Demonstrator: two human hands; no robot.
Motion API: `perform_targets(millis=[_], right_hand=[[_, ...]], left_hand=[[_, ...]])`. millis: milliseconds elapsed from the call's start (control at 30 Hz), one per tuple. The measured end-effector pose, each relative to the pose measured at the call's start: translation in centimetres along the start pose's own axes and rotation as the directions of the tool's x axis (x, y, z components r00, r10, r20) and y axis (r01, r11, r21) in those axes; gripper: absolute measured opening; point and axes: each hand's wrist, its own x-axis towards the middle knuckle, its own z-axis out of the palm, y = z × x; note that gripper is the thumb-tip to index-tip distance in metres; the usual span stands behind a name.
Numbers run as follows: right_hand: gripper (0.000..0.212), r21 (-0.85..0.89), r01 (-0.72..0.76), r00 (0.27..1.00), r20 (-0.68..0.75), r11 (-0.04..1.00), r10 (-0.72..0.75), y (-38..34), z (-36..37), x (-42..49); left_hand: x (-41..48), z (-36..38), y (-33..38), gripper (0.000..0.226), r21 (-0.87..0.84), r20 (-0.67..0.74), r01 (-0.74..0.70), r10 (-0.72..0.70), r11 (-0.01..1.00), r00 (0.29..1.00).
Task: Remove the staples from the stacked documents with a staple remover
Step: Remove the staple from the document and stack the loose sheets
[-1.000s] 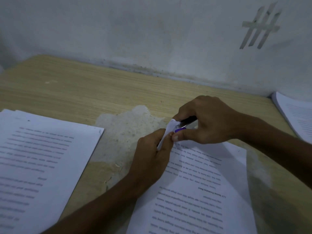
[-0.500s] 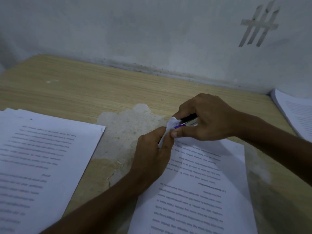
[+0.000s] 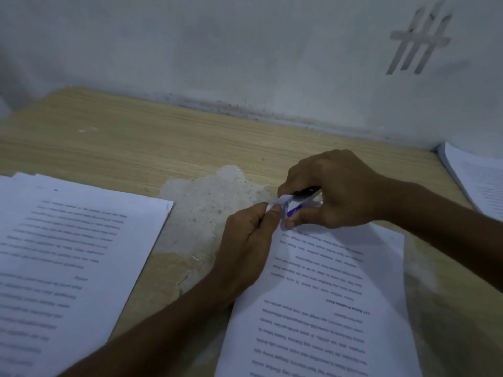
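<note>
Head view, the only one given. Pinching the lifted corner (image 3: 280, 202) of the middle document (image 3: 326, 295) with the left hand (image 3: 245, 248), thumb and forefinger tight on the paper, grip narrow. Squeezing the staple remover (image 3: 306, 195) in the right hand (image 3: 343, 191), grip curled round its dark body, purple part showing under the fingers, nose right at the pinched corner; touching or just short, can't tell. No sight of the staple, hidden by paper and fingers. Against a second back: hardly any shift, both hands parked at the same corner, paper bent a bit lower and further under the tool, remover slightly more exposed. Probably mid-pull, staple not confirmed out. Lying flat on the worktop (image 3: 136, 137) otherwise, print upside down to the camera. Also noted: bigger stack (image 3: 68, 254) at left, well apart; another stack (image 3: 484, 183) at far right by the wall. Looks like plenty left to unstaple.
</note>
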Motion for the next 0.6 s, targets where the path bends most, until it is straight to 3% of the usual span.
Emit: perform_targets(millis=[100, 200, 600], right_hand=[[0.05, 0.239, -0.083, 0.996, 0.056, 0.968, 0.072, 0.28, 0.05, -0.13], [0.05, 0.31, -0.121, 0.99, 0.108, 0.943, 0.091, 0.41, 0.09, -0.22], [0.05, 0.165, -0.06, 0.996, 0.068, 0.985, 0.05, 0.02, -0.2, -0.6]], left_hand=[[-0.17, -0.04, 0.35, 0.031, 0.068, 0.0, -0.029, 0.029, 0.997, 1.0], [-0.24, 0.02, 0.27, 0.035, 0.118, 0.013, -0.035, 0.034, 0.992, 0.999], [0.17, 0.02, 0.06, 0.045, 0.082, -0.008, -0.012, 0.013, 0.997, 1.0]])
